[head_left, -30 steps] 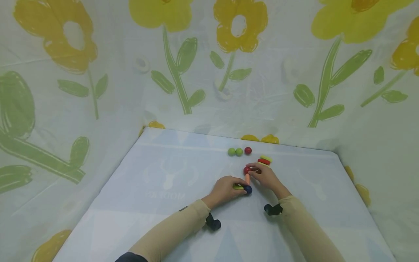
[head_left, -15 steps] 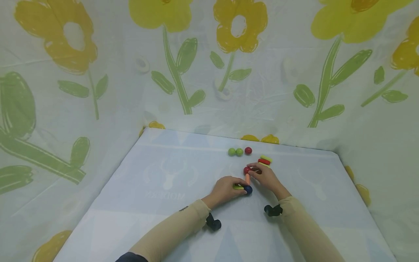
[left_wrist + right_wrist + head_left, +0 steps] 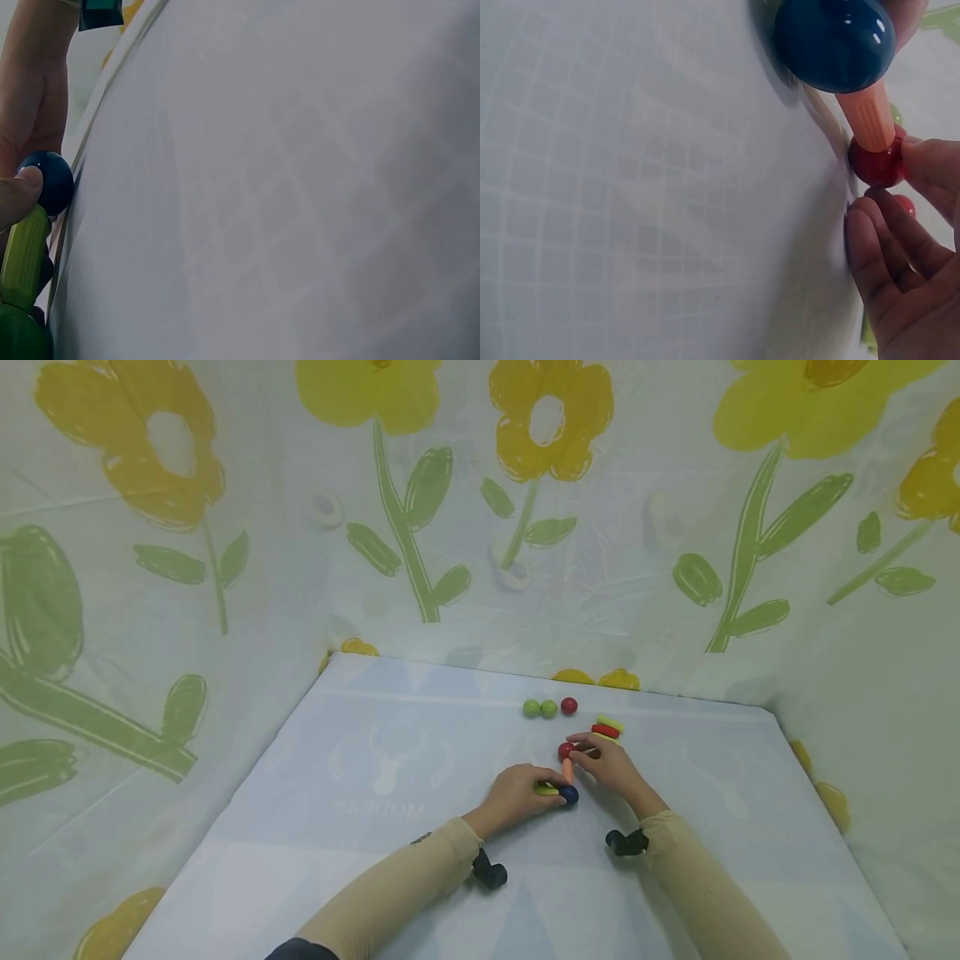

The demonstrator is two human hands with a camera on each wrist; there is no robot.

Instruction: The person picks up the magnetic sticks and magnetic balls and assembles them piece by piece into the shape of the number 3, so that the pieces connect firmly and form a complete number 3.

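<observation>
Pinching blue ball point(image 3: 570, 795) in left hand point(image 3: 517, 789), red ball point(image 3: 565, 751) in right hand point(image 3: 611, 767), both barely parted, with 1 orange stick point(image 3: 567, 771) between.

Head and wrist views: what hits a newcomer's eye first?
Probably big yellow and orange flowers on the white backdrop behind the pale table. Next, near the table's middle: a glossy dark blue ball in the left hand, a glossy red ball in the right hand, a ribbed orange stick between them.
</observation>
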